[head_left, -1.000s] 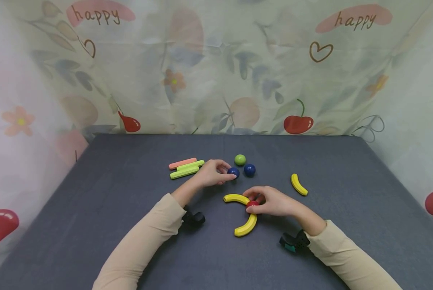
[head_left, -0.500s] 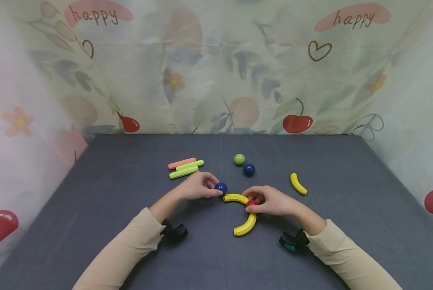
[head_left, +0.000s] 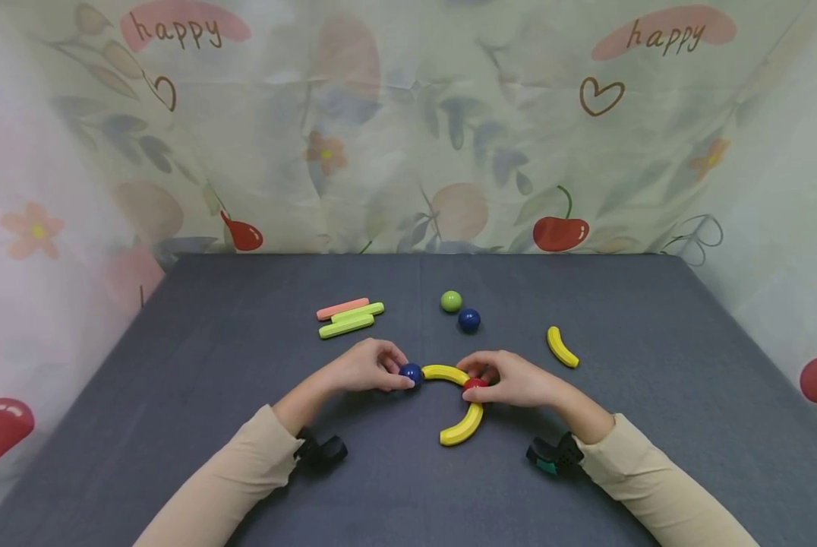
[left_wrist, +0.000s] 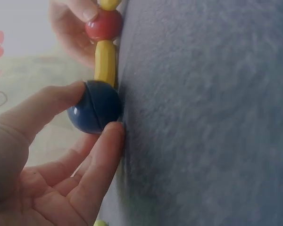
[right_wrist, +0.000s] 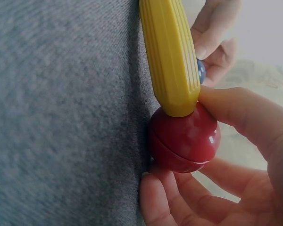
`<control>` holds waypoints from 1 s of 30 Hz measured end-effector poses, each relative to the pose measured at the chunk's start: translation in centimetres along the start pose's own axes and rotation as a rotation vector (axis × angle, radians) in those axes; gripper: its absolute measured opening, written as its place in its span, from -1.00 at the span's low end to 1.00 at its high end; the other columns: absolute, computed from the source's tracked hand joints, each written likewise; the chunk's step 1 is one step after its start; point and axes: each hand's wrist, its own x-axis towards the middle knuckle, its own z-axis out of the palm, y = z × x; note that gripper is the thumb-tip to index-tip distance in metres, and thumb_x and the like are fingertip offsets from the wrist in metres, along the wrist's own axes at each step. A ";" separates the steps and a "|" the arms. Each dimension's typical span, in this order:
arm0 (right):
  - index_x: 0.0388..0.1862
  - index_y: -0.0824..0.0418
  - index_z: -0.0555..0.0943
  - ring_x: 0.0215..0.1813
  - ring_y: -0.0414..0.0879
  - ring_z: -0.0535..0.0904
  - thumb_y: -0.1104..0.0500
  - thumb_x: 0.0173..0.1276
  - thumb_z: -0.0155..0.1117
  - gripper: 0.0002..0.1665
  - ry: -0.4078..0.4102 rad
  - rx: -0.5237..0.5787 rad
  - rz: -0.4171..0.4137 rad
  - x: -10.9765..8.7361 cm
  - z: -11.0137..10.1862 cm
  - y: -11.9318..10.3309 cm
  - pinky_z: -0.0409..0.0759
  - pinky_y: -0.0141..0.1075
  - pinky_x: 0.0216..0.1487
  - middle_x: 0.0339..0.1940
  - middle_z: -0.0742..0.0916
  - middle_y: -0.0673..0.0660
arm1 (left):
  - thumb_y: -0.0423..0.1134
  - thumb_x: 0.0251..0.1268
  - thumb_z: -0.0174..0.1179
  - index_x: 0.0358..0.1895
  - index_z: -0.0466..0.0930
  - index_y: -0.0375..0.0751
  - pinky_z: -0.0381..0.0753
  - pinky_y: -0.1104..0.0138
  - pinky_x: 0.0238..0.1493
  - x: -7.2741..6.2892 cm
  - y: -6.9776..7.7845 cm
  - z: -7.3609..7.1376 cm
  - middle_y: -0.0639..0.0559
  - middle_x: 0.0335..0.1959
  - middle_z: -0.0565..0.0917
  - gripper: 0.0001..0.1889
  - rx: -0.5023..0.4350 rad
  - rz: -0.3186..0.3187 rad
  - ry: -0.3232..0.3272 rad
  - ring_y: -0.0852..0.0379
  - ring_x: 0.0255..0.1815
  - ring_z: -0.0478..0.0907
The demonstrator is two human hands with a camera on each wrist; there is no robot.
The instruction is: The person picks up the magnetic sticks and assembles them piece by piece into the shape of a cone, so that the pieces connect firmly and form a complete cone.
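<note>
My left hand (head_left: 370, 366) pinches a blue ball (left_wrist: 95, 107) between thumb and fingers. The ball sits right at the left end of a curved yellow rod (head_left: 446, 372). That rod's other end meets a red ball (right_wrist: 185, 139), which my right hand (head_left: 511, 380) holds with thumb and fingers. A second curved yellow rod (head_left: 462, 427) runs from the red ball toward the near side, its free end pointing left. In the right wrist view this near rod (right_wrist: 172, 56) stands against the red ball, and the blue ball (right_wrist: 201, 71) shows partly behind it.
Behind the hands lie a green ball (head_left: 451, 301) and another blue ball (head_left: 469, 320). Two yellow-green rods (head_left: 347, 327) and an orange-pink rod (head_left: 342, 308) lie at the back left. A loose curved yellow rod (head_left: 562, 347) is on the dark tabletop (head_left: 197, 365) to the right.
My left hand has brought the blue ball from beside the other balls toward me and leftward, to the yellow rod's left end. My right hand has stayed on the red ball.
</note>
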 end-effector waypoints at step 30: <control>0.18 0.37 0.37 -0.45 -0.17 0.59 0.14 0.32 0.21 -0.48 -0.061 0.170 0.008 1.1 0.6 0.1 0.64 -0.31 -0.36 -0.38 0.63 0.11 | -0.27 0.22 0.23 0.10 0.49 -0.30 0.63 0.29 -0.05 1.4 1.2 1.4 -0.20 0.01 0.59 -0.61 -0.062 0.135 -0.020 0.01 -0.04 0.65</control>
